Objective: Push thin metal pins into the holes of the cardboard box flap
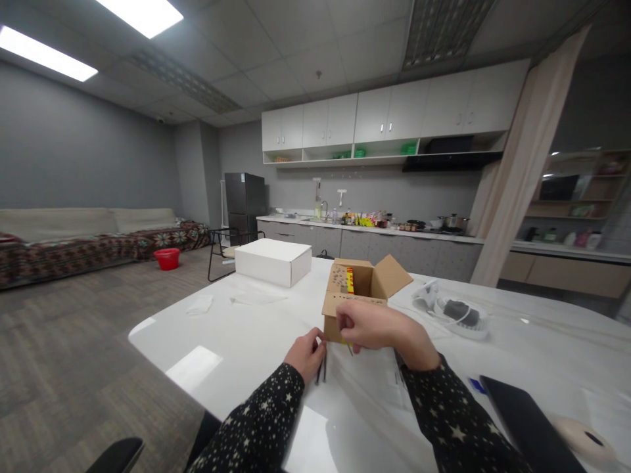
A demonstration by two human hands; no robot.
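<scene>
My left hand [306, 355] is at the table's near side, by the lower left corner of an open cardboard box [335, 322]. Its fingers are curled together over thin dark sticks [321, 373], whose ends point toward me. In front of the box, my right hand [372, 325] bends down from the wrist with its fingers pinched. A thin, partly yellowish stick-like piece [350, 348] pokes out below those fingers; its kind is too small to make out. Inside the box stands a yellow and red packet [350, 280]. The box flaps are folded outward.
A closed white box [273, 261] sits at the table's far left. To the right lie a white round device with a cord [461, 315], a black flat tablet-like object [527, 420] and a beige rounded object [584, 439]. Crumpled clear plastic [259, 297] is on the left.
</scene>
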